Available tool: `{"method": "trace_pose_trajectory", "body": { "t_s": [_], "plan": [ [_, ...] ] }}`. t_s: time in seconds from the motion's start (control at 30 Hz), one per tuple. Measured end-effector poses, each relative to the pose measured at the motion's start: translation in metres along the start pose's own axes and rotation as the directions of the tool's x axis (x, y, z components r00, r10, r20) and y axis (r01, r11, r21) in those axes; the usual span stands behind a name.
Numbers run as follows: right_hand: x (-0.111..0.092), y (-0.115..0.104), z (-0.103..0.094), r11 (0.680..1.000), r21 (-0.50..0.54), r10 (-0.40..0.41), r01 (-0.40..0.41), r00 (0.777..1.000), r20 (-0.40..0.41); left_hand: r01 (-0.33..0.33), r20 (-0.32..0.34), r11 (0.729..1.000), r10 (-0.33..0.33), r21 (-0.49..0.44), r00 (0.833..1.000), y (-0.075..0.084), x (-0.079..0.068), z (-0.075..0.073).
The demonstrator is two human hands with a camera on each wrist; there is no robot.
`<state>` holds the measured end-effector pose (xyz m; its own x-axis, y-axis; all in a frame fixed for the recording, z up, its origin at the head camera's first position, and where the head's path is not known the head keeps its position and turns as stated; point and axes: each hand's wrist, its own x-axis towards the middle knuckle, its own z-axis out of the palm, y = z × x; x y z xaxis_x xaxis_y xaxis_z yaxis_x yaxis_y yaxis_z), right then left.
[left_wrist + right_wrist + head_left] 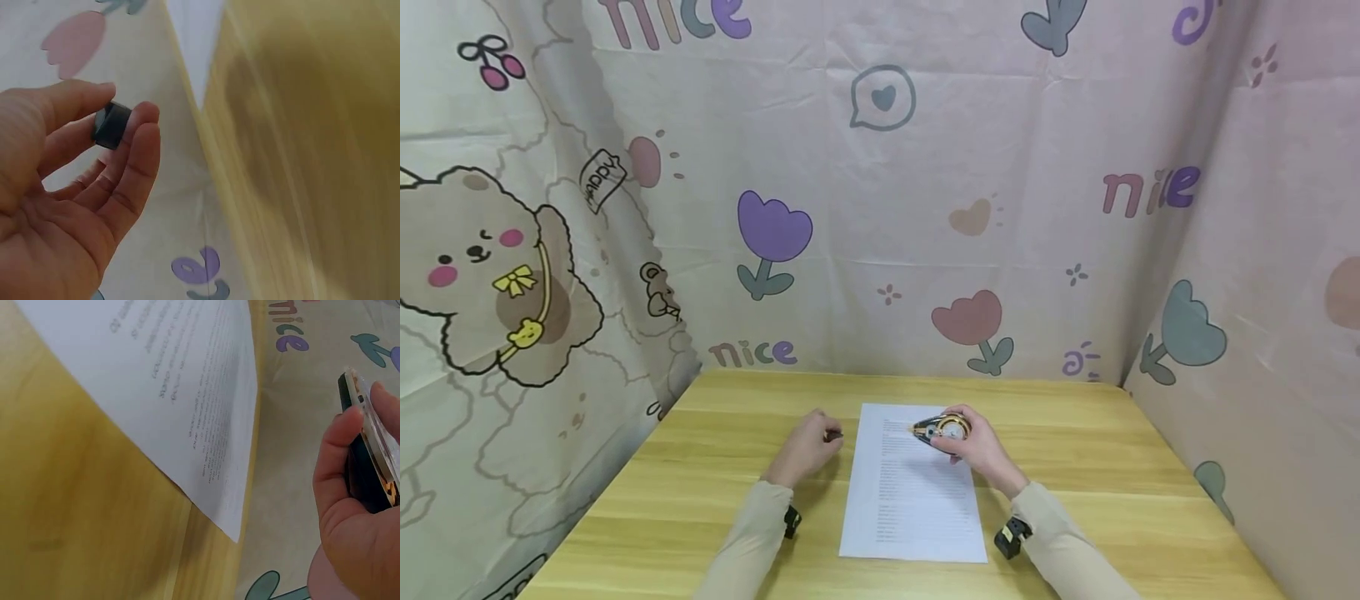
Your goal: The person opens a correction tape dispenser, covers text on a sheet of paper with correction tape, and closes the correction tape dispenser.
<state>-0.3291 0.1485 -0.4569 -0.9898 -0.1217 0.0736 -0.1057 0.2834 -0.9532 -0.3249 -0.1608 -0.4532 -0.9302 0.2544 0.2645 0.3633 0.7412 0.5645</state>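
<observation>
My right hand (983, 450) holds a correction tape dispenser (953, 428) with a clear, gold-rimmed body over the upper part of a printed paper sheet (910, 508). Its tip points left, toward the top lines of text. In the right wrist view, thumb and fingers grip the dispenser (369, 465) by its sides, and it stands apart from the paper. Left of the sheet, my left hand (807, 448) pinches a small dark cap (112, 125) between thumb and fingertips, raised off the table.
The sheet lies on a wood-grain table (700, 517), its long side running toward me. Patterned cloth (880, 208) hangs behind the table and at both sides. Dark wrist cameras (1012, 537) are strapped over both sleeves.
</observation>
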Motion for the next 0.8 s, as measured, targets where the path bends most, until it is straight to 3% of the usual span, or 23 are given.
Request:
{"method": "trace_pose_trajectory", "body": {
  "t_s": [0.23,0.53,0.8],
  "plan": [
    [0.001,0.001,0.002,1.000,-0.001,0.020,-0.020,0.998,-0.053,-0.054,0.056,0.988,0.047,0.146,0.997,-0.019,-0.001,-0.010],
    [0.002,0.001,0.002,0.999,-0.036,0.025,-0.030,0.992,-0.125,0.074,-0.006,0.969,-0.075,0.234,0.997,-0.029,-0.008,-0.016],
    [0.002,0.005,0.004,0.996,-0.077,0.039,-0.046,0.995,-0.088,0.179,-0.004,0.949,-0.184,0.260,0.983,-0.035,-0.009,-0.017]
  ]
}}
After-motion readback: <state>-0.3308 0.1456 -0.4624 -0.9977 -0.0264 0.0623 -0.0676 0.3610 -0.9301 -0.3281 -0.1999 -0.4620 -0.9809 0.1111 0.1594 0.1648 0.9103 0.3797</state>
